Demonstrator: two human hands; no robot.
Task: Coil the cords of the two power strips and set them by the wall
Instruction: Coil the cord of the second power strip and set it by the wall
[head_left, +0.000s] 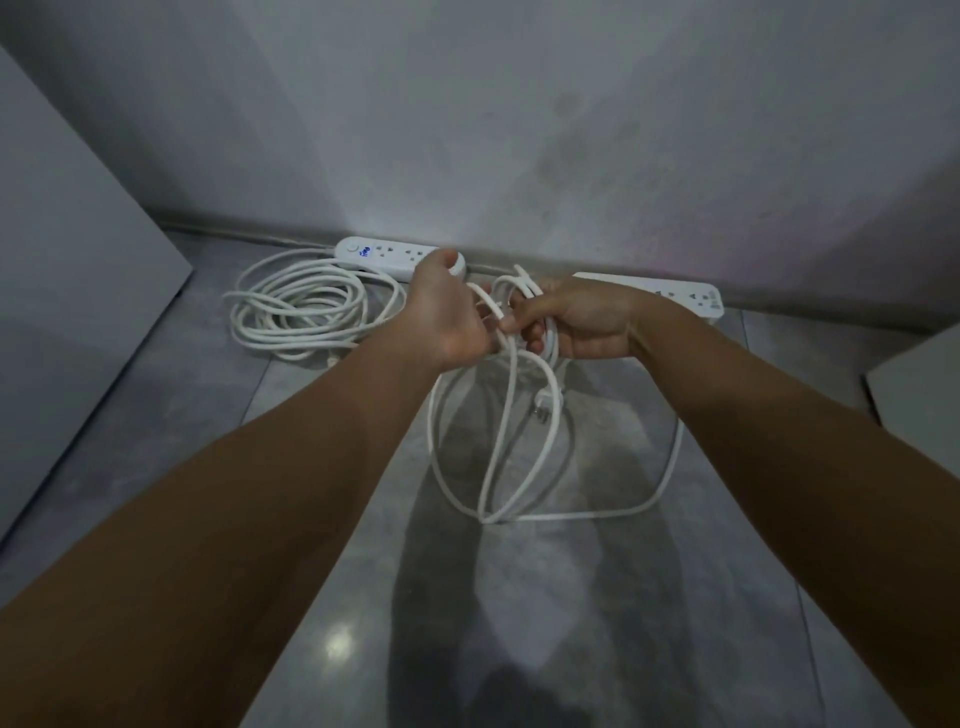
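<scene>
Both hands on one cord (571, 517): right hand (576, 325) grips the loops, left hand (447, 317) holds a strand. Its strip (675, 296) lies along the wall (519, 130), just behind the right hand.

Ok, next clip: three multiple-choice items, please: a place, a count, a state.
1. The left strip lies: A) on a shelf B) on the floor by the wall C) in a hand.
2. Power strips in view: A) one B) two C) three.
3. The held cord is: A) gripped in loops B) lying untouched C) plugged in.
Key: B, it sits at the wall's foot; B, a right strip shows behind the right hand; A, it and the left hand grip loops, plug dangling.
</scene>
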